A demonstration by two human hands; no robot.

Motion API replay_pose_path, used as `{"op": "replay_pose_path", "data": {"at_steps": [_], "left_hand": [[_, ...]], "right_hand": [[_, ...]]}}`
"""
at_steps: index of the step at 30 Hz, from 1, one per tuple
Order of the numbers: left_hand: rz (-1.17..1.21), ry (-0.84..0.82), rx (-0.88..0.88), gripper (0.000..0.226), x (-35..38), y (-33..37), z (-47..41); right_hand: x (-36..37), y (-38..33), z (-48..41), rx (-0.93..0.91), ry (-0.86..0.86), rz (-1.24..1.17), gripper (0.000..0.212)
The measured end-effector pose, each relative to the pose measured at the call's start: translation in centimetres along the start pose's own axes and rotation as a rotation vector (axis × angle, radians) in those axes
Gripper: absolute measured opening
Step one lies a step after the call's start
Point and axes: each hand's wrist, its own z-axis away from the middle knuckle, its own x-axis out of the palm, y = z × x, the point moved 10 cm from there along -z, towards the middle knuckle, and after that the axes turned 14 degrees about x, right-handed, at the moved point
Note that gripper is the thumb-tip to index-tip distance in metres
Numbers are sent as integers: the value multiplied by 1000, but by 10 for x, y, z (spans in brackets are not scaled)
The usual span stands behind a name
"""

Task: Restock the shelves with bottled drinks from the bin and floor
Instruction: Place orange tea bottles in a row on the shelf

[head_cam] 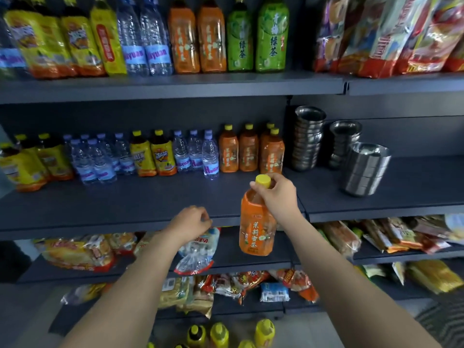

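Orange-labelled tea bottle (256,222) hangs upright in the head view, the only view here, just in front of the lip of the middle shelf (150,197). The right hand (276,194) holds it by the neck, fingers and thumb curled round just under the yellow cap (263,181). The left hand (190,221) is at the shelf's front edge with its fingers loosely curled and nothing in them; whether it touches the edge I cannot tell.

At the back of the same shelf stand the matching orange bottles (251,151), with bare shelf in front of them and stacked steel bowls (364,169) on the next section to the right. More yellow-capped bottles (218,335) stand on the floor at the bottom of the frame; no bin shows.

This looks like the placing step: one bottle in hand, about to go on the shelf. The next move calls for carrying it up over the lip and setting it down upright in front of its own kind, label outward, without knocking the nearest bottle. Several floor bottles wait to be shelved.
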Motion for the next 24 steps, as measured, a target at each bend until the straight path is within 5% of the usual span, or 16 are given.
{"op": "replay_pose_path", "data": {"at_steps": [24], "left_hand": [[-24,-182,145,35,65,-85,-211]], "right_hand": [[101,-13,-208,36,163,7,32]]}}
